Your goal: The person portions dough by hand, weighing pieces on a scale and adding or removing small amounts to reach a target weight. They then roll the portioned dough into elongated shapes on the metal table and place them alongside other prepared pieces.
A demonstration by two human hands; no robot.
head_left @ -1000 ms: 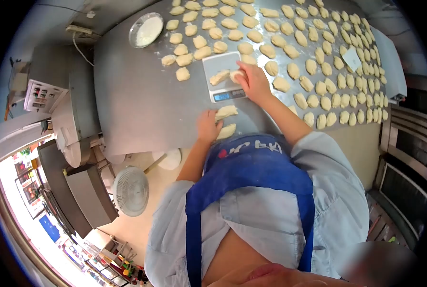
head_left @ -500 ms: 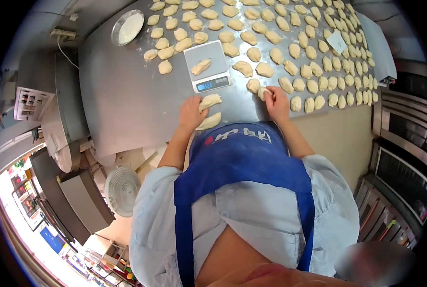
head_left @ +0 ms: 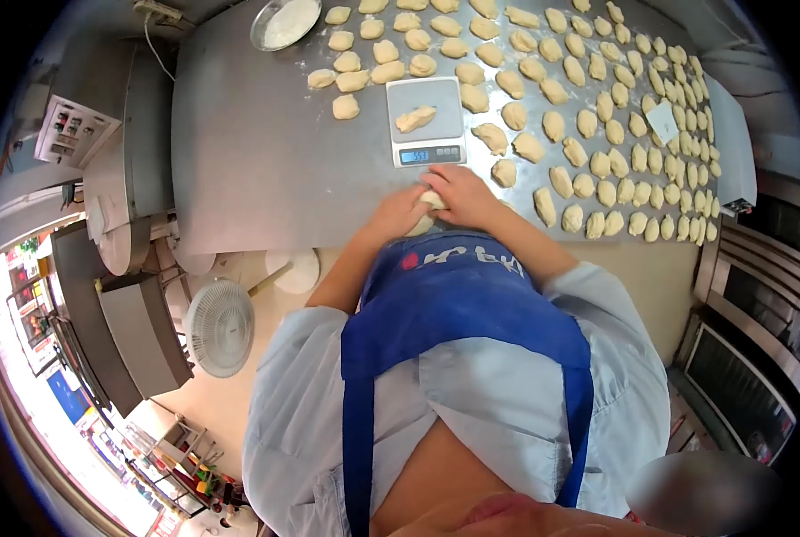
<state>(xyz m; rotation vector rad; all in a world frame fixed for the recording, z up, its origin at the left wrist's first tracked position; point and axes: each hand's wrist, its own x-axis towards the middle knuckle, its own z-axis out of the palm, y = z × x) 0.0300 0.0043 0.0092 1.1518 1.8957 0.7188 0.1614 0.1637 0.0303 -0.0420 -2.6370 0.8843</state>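
My left hand point(head_left: 397, 214) and my right hand point(head_left: 463, 196) meet at the near edge of the table, just below the scale. Between them is a pale piece of dough point(head_left: 433, 200), partly covered by my fingers, which are closed around it from both sides. Another strip of dough point(head_left: 421, 225) lies under my hands, close against the apron. A small digital scale point(head_left: 427, 92) with a lit blue display stands beyond my fingers. One elongated dough piece point(head_left: 415, 118) rests on its plate.
Rows of dough pieces point(head_left: 572, 152) cover the right and far parts of the metal table point(head_left: 265, 170). A metal bowl point(head_left: 255, 34) of white flour stands at the far left. A white card point(head_left: 661, 122) lies among the right-hand rows. A fan point(head_left: 221, 328) stands below left.
My right hand has come left from the dough rows to meet my left hand over the dough. The dough it touched at the rows' edge is gone from there. The view has shifted.
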